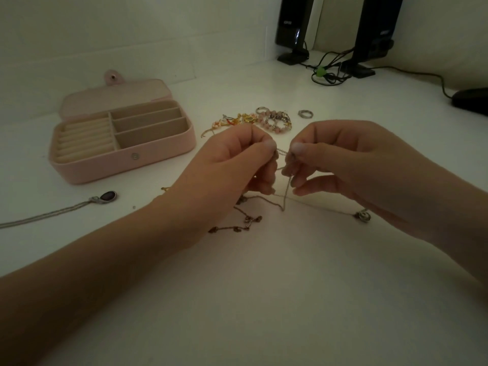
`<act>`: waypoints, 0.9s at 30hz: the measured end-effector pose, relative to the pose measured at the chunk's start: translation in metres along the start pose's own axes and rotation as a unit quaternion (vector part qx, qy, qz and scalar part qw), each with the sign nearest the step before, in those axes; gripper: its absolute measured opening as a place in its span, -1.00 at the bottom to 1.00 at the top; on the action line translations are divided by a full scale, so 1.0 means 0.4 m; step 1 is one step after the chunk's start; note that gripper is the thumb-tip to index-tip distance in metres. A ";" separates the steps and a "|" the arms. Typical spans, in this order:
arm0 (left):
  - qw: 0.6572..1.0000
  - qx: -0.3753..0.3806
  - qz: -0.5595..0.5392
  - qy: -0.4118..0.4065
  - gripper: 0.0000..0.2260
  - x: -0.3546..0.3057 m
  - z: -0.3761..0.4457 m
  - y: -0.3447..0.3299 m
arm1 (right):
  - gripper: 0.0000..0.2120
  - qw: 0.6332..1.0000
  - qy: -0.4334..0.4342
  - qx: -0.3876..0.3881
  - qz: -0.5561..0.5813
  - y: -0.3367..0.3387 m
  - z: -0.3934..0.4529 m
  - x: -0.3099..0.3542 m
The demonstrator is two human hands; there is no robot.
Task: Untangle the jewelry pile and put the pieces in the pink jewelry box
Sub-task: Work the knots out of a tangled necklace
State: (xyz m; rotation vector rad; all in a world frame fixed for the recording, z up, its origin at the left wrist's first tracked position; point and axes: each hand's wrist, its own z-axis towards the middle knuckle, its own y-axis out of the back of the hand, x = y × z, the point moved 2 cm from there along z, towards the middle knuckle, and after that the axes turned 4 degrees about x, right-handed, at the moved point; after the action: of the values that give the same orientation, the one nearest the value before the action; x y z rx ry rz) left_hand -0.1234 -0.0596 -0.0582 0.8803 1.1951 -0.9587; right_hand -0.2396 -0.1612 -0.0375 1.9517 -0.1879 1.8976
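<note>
Pendant necklace [104, 197]: lies on the table well to the left of the left hand, apart from the tangle, its chain running off toward the frame's left edge.
Pink jewelry box [124, 165]: open, up and to the left of the left hand, with ring rolls on its left side and three long compartments on its right; I see no jewelry in it.
Left hand [232, 159]: fingers curled, thumb and forefinger pinching a thin silver chain [286, 191] just left of the knot.
Charm chain [237, 228]: brownish, with small charms, lying on the table below the left hand; whether it is caught in the silver chain I cannot tell.
Jewelry pile [264, 120]: beads, gold pieces and rings, just beyond both hands.
Knot: between the two thumbs, held up off the table.
Right hand [351, 157]: also curled, pinching the same chain on the knot's right side; a silver pendant [364, 216] rests below it.
Doing it well: probably keep both pinches close to the knot, loosen with small pulls apart rather than tugging hard, then feed the free end through.
</note>
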 end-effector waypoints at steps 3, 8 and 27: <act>1.000 0.003 0.010 -0.004 -0.83 0.000 0.000 -0.001 | -0.83 0.999 -0.029 0.021 0.031 0.002 -0.001 -0.003; 1.000 0.006 0.009 0.003 -0.79 -0.005 -0.003 -0.004 | -0.80 0.994 -0.063 0.040 0.079 -0.003 -0.003 -0.007; 0.992 0.064 -0.051 0.101 -0.79 -0.023 -0.019 -0.010 | -0.88 0.992 -0.081 0.040 0.083 0.031 0.010 -0.014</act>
State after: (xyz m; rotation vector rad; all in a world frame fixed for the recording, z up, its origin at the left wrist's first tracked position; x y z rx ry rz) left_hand -0.1306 -0.0529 -0.0503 1.0455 1.3721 -1.0570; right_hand -0.2410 -0.1752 -0.0407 2.2068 -0.3357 1.8723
